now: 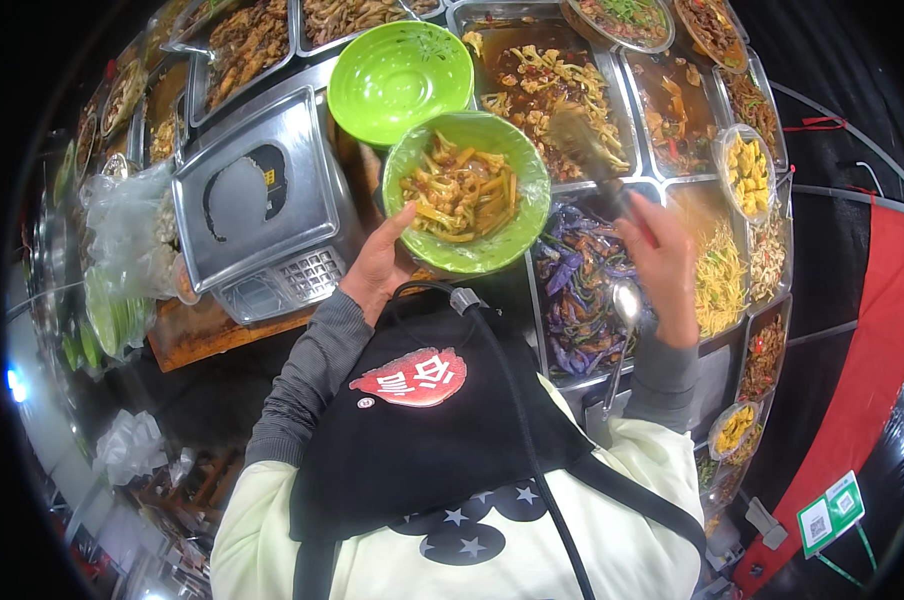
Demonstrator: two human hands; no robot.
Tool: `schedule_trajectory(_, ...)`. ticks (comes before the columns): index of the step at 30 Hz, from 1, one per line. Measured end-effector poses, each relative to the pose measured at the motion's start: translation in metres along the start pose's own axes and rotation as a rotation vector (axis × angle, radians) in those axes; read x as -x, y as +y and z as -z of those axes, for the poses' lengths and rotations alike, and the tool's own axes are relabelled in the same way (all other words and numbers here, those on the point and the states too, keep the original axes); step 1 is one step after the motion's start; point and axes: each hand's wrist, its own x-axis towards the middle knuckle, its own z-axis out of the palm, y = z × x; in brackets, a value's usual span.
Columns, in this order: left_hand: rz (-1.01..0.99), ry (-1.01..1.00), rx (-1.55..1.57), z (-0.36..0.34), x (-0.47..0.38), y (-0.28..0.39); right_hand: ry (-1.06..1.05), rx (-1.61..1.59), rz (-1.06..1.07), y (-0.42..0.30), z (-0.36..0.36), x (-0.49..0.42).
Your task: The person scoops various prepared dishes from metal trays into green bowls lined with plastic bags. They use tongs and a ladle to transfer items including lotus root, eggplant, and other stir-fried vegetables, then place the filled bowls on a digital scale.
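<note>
My left hand (383,259) grips the left rim of a green bowl (528,217) lined with a clear plastic bag. Cauliflower and strips of cooked vegetable (463,187) lie in the bowl. My right hand (663,259), blurred, is closed on the red handle of a utensil (583,142) whose blurred head is over a steel tray of cauliflower in brown sauce (527,67); its exact kind cannot be told. Below that hand, a metal spoon (627,304) rests on a tray of purple eggplant (572,300). A second green bowl (399,82) stands just beyond the first.
A digital scale with a steel platform (249,195) stands at the left on a wooden board (178,337), beside clear plastic bags (126,225). More food trays spread across the back and right, including shredded yellow food (718,285). A plate of yellow pieces (748,174) sits on tray edges.
</note>
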Motion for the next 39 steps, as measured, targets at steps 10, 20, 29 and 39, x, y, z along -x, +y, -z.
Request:
schedule_trajectory(10, -0.032, 0.055, -0.008, 0.009, 0.000, -0.001, -0.027, 0.052, 0.074, -0.009, -0.033, 0.007)
schedule_trajectory(20, -0.062, 0.102, 0.040, 0.031, 0.031, 0.011, 0.035, 0.801, -0.196, 0.091, -0.119, -0.052)
schedule_trajectory(29, -0.159, 0.050, 0.089, 0.051, 0.074, 0.036, -0.191, -0.568, -0.103, -0.033, -0.148, -0.038)
schedule_trajectory(39, -0.430, -0.088, 0.237, 0.148, 0.191, 0.077, -0.317, -0.883, -0.151, -0.199, -0.234, 0.015)
